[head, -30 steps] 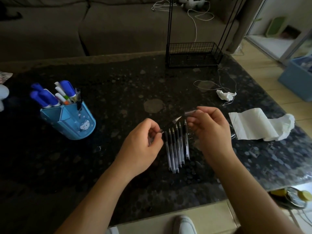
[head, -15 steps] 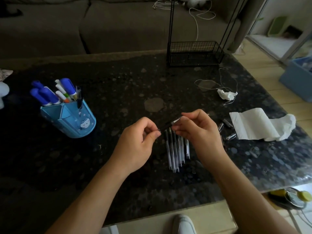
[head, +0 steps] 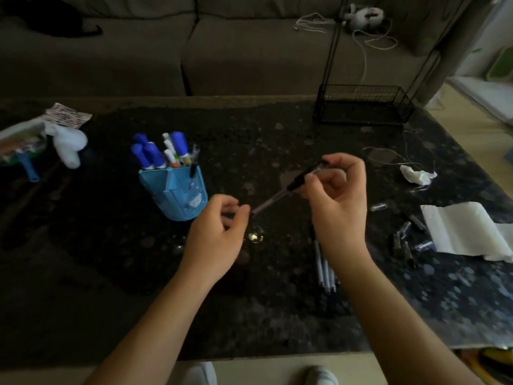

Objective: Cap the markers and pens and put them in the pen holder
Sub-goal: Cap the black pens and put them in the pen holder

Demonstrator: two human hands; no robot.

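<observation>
Blue plastic is my reference: the pen holder (head: 172,195) stands on the dark speckled table (head: 111,273), with a cluster of blue-capped markers (head: 154,157) upright inside it.

Just right of the holder, raised above the table, I see 1 slim pen (head: 273,200) held slantwise between 2 hands. Its lower end points toward me and the holder, and its dark upper end points up and away. The left hand (head: 219,234), nearest the holder, has its fingers curled, and its thumb and forefinger pinch the pen's lower tip. The right hand (head: 338,207), farther right, is curled too, and its fingertips pinch the dark upper end. That end looks like a cap, but motion blur keeps me from telling whether it is pressed fully home.

Right of the holder and nearer to me, partly hidden under the right wrist, a small row of pens (head: 324,270) lies side by side on the table. Farther right again, loose caps (head: 404,240) lie scattered beside a white paper towel (head: 460,232). A crumpled tissue (head: 416,175) sits beyond them.

Behind the holder and well to the right, a black wire rack (head: 363,107) stands at the table's far edge. A grey sofa (head: 194,51) runs along behind everything.
</observation>
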